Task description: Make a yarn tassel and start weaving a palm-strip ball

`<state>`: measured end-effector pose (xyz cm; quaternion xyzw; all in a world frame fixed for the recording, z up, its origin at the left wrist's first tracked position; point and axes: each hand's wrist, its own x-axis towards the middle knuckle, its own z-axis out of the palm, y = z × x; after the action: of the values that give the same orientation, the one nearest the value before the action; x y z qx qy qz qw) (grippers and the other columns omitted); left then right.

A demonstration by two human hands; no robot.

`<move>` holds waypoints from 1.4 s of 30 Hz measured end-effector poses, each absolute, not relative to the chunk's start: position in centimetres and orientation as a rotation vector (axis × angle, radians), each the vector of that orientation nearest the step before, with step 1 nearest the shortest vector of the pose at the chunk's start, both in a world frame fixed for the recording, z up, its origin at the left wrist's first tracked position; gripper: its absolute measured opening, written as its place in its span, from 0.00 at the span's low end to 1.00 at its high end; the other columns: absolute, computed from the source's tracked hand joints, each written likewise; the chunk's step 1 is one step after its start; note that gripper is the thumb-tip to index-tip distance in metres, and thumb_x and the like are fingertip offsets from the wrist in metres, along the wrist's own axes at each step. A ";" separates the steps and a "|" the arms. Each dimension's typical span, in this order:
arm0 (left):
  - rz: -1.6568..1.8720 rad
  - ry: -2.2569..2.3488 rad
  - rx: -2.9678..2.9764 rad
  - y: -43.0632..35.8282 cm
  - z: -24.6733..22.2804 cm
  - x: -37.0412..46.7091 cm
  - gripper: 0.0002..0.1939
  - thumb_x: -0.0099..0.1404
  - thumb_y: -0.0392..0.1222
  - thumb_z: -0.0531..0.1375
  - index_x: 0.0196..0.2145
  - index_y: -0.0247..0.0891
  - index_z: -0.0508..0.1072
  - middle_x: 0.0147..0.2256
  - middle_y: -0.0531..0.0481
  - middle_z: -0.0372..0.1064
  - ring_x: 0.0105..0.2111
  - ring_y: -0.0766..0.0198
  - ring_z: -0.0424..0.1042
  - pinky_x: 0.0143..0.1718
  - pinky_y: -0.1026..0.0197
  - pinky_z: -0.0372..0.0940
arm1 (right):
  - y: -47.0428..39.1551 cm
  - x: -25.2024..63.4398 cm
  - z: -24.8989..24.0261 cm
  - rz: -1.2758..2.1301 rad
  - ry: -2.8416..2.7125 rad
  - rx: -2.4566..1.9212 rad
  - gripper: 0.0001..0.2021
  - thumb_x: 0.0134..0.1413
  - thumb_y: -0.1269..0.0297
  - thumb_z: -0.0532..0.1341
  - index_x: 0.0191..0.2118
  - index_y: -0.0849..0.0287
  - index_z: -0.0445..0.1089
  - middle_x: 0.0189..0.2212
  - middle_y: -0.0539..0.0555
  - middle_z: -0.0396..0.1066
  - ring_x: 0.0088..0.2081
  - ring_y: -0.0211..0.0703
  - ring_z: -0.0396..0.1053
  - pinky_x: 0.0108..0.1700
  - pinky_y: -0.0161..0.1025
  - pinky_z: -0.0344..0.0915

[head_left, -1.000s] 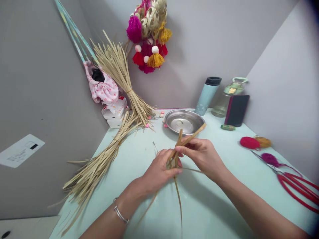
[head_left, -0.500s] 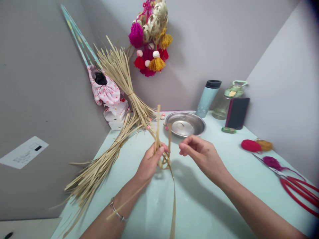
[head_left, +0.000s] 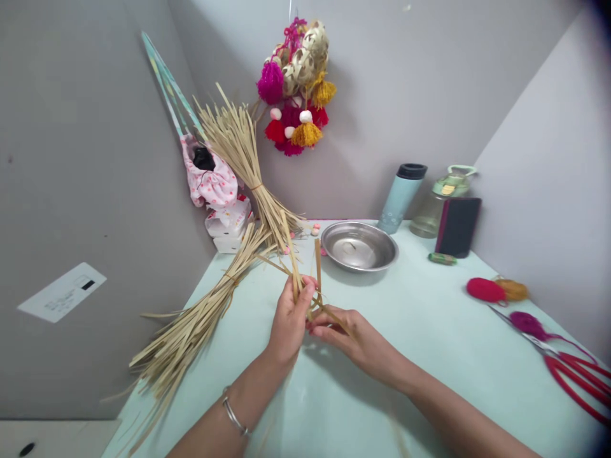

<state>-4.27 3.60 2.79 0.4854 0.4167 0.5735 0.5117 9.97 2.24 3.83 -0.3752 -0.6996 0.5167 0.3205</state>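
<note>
Above the pale green table, my left hand (head_left: 291,312) is closed on a small weave of flat straw strips (head_left: 317,306), thumb pressed over them. Several strip ends stick up and out from the weave, and one stands upright beside my left fingers. My right hand (head_left: 351,334) meets the weave from the lower right, its fingers bent against the strips near my left fingertips. A strip crosses over the back of the right fingers. My fingers hide part of the weave.
Two bundles of straw strips (head_left: 200,318) lie and lean at the left. A metal bowl (head_left: 359,267) stands behind my hands. Farther right are a blue tumbler (head_left: 401,200), a green bottle (head_left: 427,213), a phone (head_left: 458,228), yarn balls (head_left: 487,290) and red-handled scissors (head_left: 573,381).
My right hand has moved left and down onto the weave, from a spot apart from it. My left hand keeps its hold. The view has shifted slightly.
</note>
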 end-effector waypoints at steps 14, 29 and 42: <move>1.395 0.996 1.251 4.2 3.3 -5.2 0.13 0.69 0.50 0.52 0.34 0.39 0.69 0.35 0.49 0.68 0.39 0.63 0.67 0.44 0.62 0.61 | 3.1 11.3 4.1 1.163 -2.068 -1.082 0.09 0.60 0.65 0.57 0.39 0.57 0.75 0.38 0.54 0.75 0.37 0.44 0.71 0.39 0.38 0.66; 1.188 0.941 1.344 4.2 2.2 -4.8 0.13 0.68 0.50 0.52 0.37 0.37 0.67 0.31 0.50 0.63 0.34 0.64 0.64 0.39 0.61 0.61 | 20.0 15.9 4.0 0.239 -2.343 -2.076 0.15 0.62 0.61 0.59 0.52 0.60 0.67 0.50 0.57 0.68 0.46 0.47 0.70 0.47 0.49 0.70; 1.149 0.947 1.365 4.5 1.4 -4.6 0.09 0.69 0.45 0.50 0.36 0.37 0.64 0.30 0.53 0.59 0.32 0.66 0.61 0.38 0.62 0.60 | 18.8 18.0 8.2 0.584 -2.041 -1.689 0.09 0.54 0.59 0.62 0.28 0.59 0.71 0.28 0.52 0.74 0.35 0.46 0.71 0.37 0.39 0.66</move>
<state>-4.64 4.48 1.40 0.5721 0.3970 0.4817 0.5320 17.98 18.83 8.24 -0.6083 -0.7352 0.2103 0.2126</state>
